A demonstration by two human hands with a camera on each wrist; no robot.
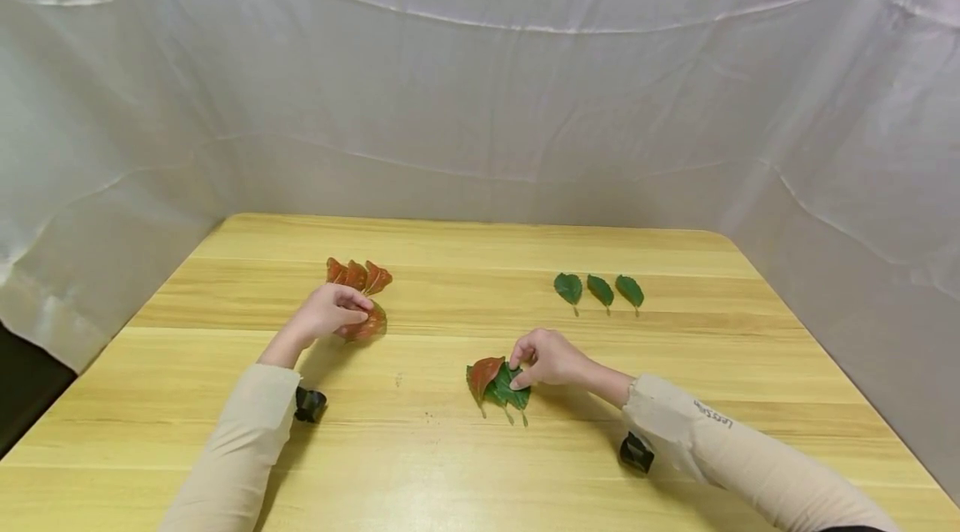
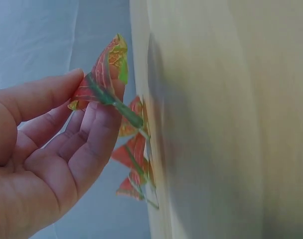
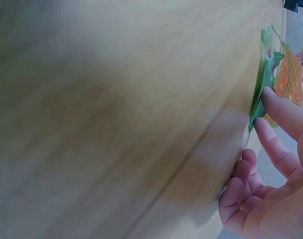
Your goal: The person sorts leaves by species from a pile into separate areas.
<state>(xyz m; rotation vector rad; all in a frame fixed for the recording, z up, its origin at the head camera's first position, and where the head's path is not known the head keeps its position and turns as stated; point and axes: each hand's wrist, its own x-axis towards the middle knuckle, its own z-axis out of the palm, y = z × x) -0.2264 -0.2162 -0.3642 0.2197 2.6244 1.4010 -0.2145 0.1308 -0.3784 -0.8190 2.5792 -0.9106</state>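
My left hand (image 1: pixel 324 313) pinches a red leaf (image 1: pixel 371 325) between thumb and fingers. In the left wrist view, that red leaf (image 2: pixel 97 82) is curled, with a green stem and yellowish edges, held off the table. Just beyond it lies a row of red leaves (image 1: pixel 377 277). Near the middle of the table, my right hand (image 1: pixel 553 358) has thumb and index finger at the edge of a green leaf (image 1: pixel 517 399), pinching it. This green leaf (image 3: pixel 261 79) is part of a small pile, and a red leaf (image 1: pixel 483 378) lies on the pile's left side.
Three green leaves (image 1: pixel 600 290) lie in a row at the back right of the wooden table (image 1: pixel 450 465). Pale cloth (image 1: pixel 480 98) hangs behind the table and at its sides. A few small specks (image 1: pixel 428 414) dot the tabletop left of the pile.
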